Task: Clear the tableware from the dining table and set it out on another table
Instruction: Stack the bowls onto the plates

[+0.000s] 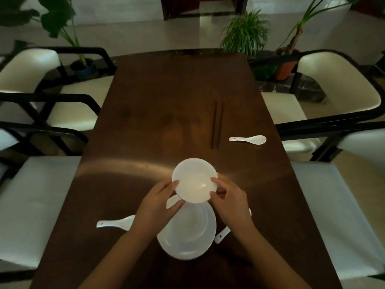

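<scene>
Both my hands hold a small white bowl (192,179) by its rim, just above the dark wooden table (145,113). My left hand (157,206) grips its left edge and my right hand (231,202) its right edge. Right below it, nearer to me, lies a large white plate (187,236). A white spoon (115,223) lies left of the plate, partly under my left wrist. Another white spoon (221,235) peeks out under my right wrist. A third white spoon (249,139) lies far right, beside a pair of dark chopsticks (216,125).
White-cushioned chairs with black frames stand along both long sides of the table, such as the chair (25,197) on the left and the chair (337,205) on the right. Potted plants (245,32) stand beyond the far end.
</scene>
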